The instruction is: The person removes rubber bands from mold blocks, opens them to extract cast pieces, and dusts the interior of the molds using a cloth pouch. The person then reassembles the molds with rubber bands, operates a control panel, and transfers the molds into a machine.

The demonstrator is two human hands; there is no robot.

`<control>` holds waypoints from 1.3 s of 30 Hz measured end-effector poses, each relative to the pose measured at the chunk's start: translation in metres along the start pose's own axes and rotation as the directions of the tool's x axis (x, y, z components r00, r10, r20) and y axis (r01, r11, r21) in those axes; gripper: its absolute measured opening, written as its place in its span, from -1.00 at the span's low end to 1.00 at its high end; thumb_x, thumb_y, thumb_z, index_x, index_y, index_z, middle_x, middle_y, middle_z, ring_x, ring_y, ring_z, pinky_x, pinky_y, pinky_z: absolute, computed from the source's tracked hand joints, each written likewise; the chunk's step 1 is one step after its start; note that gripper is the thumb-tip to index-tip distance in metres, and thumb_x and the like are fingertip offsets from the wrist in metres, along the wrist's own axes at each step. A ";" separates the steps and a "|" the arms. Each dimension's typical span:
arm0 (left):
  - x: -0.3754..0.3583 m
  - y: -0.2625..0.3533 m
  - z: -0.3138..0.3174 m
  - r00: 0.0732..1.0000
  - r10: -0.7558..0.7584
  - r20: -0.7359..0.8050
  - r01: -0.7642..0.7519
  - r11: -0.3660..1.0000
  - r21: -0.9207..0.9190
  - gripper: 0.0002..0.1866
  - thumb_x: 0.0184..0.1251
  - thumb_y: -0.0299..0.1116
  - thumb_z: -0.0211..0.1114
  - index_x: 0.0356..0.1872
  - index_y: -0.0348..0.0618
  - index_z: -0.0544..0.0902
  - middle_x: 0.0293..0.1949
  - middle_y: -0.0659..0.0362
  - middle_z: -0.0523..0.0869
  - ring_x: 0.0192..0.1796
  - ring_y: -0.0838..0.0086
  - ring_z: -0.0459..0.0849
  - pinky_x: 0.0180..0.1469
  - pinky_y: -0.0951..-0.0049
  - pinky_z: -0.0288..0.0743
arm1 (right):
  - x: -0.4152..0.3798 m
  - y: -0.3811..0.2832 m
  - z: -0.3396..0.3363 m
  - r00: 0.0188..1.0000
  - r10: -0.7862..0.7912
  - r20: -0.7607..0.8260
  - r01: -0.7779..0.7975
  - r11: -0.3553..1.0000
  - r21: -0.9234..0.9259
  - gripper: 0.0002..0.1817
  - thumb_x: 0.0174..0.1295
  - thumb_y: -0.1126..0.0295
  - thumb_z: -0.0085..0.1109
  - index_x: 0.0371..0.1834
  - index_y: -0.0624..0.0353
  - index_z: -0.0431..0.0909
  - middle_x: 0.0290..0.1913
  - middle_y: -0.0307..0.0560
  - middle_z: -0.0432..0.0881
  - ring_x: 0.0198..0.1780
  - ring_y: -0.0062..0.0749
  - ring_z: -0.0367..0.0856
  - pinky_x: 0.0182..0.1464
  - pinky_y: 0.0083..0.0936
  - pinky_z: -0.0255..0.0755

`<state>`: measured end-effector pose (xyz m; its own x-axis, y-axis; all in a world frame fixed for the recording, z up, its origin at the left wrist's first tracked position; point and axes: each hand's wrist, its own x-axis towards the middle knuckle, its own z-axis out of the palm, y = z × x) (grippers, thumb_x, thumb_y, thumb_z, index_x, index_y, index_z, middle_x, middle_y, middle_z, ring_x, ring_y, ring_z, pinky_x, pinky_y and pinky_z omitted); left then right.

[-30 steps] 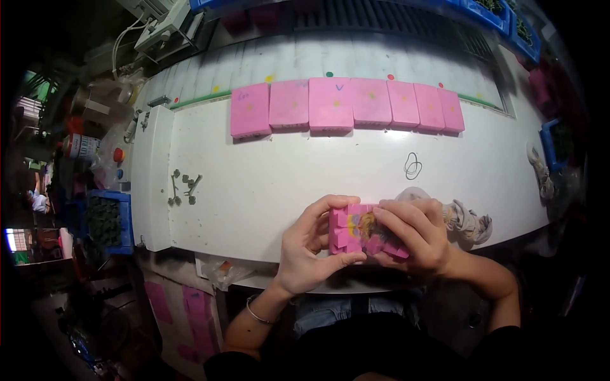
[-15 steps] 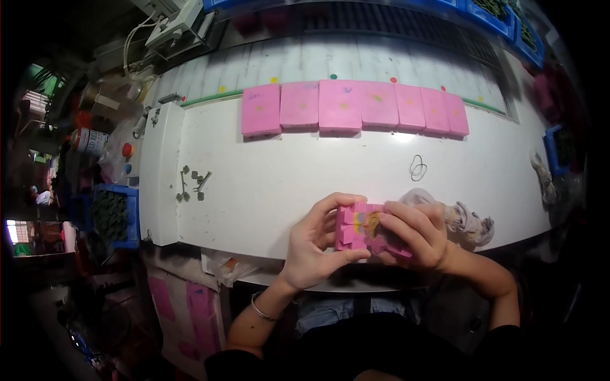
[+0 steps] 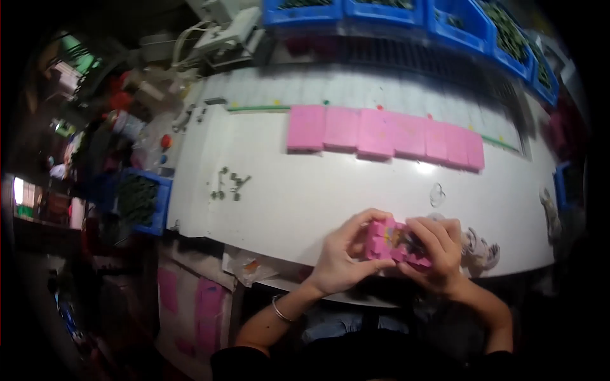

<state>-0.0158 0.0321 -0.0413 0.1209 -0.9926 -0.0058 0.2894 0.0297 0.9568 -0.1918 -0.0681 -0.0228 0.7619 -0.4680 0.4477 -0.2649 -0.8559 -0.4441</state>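
Observation:
Near the front edge of the white table (image 3: 279, 190), both hands hold a pink notched block (image 3: 379, 240). My left hand (image 3: 346, 257) wraps round its left side, thumb below and fingers above. My right hand (image 3: 440, 253) grips the right side with bent fingers over it. A dark and yellowish patch shows in the middle of the block, too blurred to make out. Beyond the hands, several pink blocks (image 3: 375, 132) stand side by side in a row. A thin loop (image 3: 437, 195) lies between that row and my right hand.
Small greenish pieces (image 3: 236, 184) lie at the table's left. A blue bin (image 3: 162, 204) of green items stands beyond the left edge, and more blue bins (image 3: 386, 14) line the back. Crumpled pale cloth (image 3: 481, 249) lies right of my right hand.
The whole view has shifted, so the table, block row and hands appear farther right and lower. Both hands still hold the pink block, and more of the blue bins at the back shows.

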 end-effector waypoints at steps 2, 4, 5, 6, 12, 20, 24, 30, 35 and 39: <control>0.000 -0.003 -0.001 1.000 0.004 0.002 -0.004 1.000 0.008 -0.30 0.04 -0.67 0.39 0.24 -0.31 0.25 0.14 0.04 0.44 0.09 0.43 0.53 0.07 0.48 0.57 | 0.001 0.000 -0.001 1.000 0.001 -0.004 -0.001 1.000 0.030 -0.35 -0.35 0.38 0.44 -0.03 0.27 0.54 -0.07 -0.03 0.58 -0.21 -0.18 0.40 -0.11 -0.38 0.29; 0.000 -0.002 -0.002 1.000 0.001 0.010 -0.001 1.000 0.014 -0.31 0.06 -0.64 0.39 0.23 -0.29 0.27 0.14 0.06 0.44 0.11 0.44 0.52 0.07 0.47 0.56 | 0.002 -0.001 0.001 0.999 0.030 -0.038 -0.028 0.999 0.040 -0.39 -0.38 0.43 0.43 -0.08 0.26 0.55 -0.10 -0.05 0.59 -0.21 -0.20 0.40 -0.12 -0.39 0.29; 0.000 -0.004 -0.002 1.000 0.008 0.011 -0.008 1.000 0.001 -0.32 0.06 -0.64 0.39 0.24 -0.29 0.27 0.14 0.07 0.44 0.12 0.45 0.51 0.07 0.48 0.55 | 0.002 -0.001 0.003 0.998 0.047 -0.053 -0.044 0.998 0.052 -0.40 -0.40 0.46 0.43 -0.10 0.26 0.55 -0.12 -0.05 0.59 -0.21 -0.19 0.40 -0.13 -0.39 0.30; -0.001 -0.005 -0.002 1.000 0.013 0.014 -0.013 1.000 -0.014 -0.32 0.06 -0.63 0.39 0.24 -0.28 0.28 0.15 0.08 0.43 0.13 0.46 0.50 0.08 0.48 0.55 | 0.000 0.000 0.004 0.996 0.052 -0.069 -0.048 0.997 0.063 -0.39 -0.42 0.46 0.44 -0.11 0.27 0.55 -0.14 -0.04 0.59 -0.21 -0.18 0.40 -0.13 -0.38 0.31; 0.000 0.001 -0.002 0.999 -0.033 0.022 0.034 0.999 -0.037 -0.33 0.07 -0.63 0.39 0.23 -0.27 0.29 0.15 0.13 0.43 0.15 0.50 0.47 0.12 0.51 0.50 | -0.005 0.002 0.006 0.994 0.043 -0.101 -0.032 0.993 0.111 -0.36 -0.41 0.49 0.43 -0.06 0.25 0.53 -0.14 -0.01 0.60 -0.19 -0.18 0.42 -0.12 -0.38 0.31; 0.003 0.002 0.002 0.999 -0.034 0.039 0.037 0.996 -0.086 -0.35 0.07 -0.62 0.39 0.23 -0.26 0.32 0.13 0.15 0.45 0.16 0.51 0.47 0.18 0.47 0.45 | 0.003 0.000 -0.005 0.997 -0.022 -0.073 0.043 0.949 0.311 -0.34 -0.26 0.31 0.51 0.00 0.27 0.50 -0.13 -0.01 0.60 -0.25 -0.35 0.52 -0.12 -0.49 0.23; 0.013 0.006 0.007 0.980 0.199 0.030 -0.195 0.907 0.373 -0.37 0.03 -0.56 0.40 0.19 -0.25 0.39 0.14 0.08 0.48 0.17 0.35 0.51 0.22 0.38 0.40 | 0.015 0.004 -0.005 0.988 0.145 -0.059 -0.058 0.690 0.721 -0.36 -0.14 0.31 0.51 0.03 0.31 0.46 -0.08 0.02 0.55 -0.13 -0.36 0.49 -0.10 -0.55 0.31; 0.047 0.033 -0.005 0.918 0.385 -0.093 -0.198 0.649 0.734 -0.36 -0.05 -0.53 0.41 0.18 -0.23 0.45 0.18 -0.03 0.48 0.25 0.20 0.45 0.26 0.33 0.34 | 0.044 0.000 -0.027 0.991 0.082 -0.106 -0.022 0.878 0.477 -0.51 -0.23 0.31 0.57 -0.24 0.25 0.53 -0.41 -0.15 0.51 -0.50 -0.53 0.38 -0.43 -0.63 0.30; 0.020 0.065 0.006 0.884 0.467 0.004 -0.305 0.571 0.762 -0.42 0.02 -0.53 0.39 0.16 -0.27 0.49 0.14 -0.02 0.52 0.20 0.24 0.48 0.19 0.33 0.38 | 0.037 -0.005 -0.033 0.986 0.163 -0.043 -0.129 0.895 0.428 -0.66 -0.09 0.43 0.48 -0.28 0.30 0.56 -0.52 -0.15 0.47 -0.57 -0.55 0.42 -0.53 -0.63 0.29; 0.007 0.053 0.019 0.961 0.272 0.040 -0.246 0.784 0.570 -0.49 0.05 -0.53 0.41 0.10 -0.36 0.52 -0.02 0.00 0.58 -0.05 0.40 0.60 0.02 0.46 0.49 | 0.026 -0.009 -0.030 0.987 0.158 0.022 -0.150 0.876 0.458 -0.70 -0.02 0.48 0.40 -0.21 0.32 0.59 -0.53 -0.13 0.51 -0.56 -0.52 0.45 -0.53 -0.61 0.31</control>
<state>-0.0180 0.0248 0.0149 0.1575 -0.9509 0.2665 -0.3443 0.2001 0.9173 -0.1869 -0.0788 0.0160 0.7232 -0.5926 0.3548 -0.0758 -0.5787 -0.8120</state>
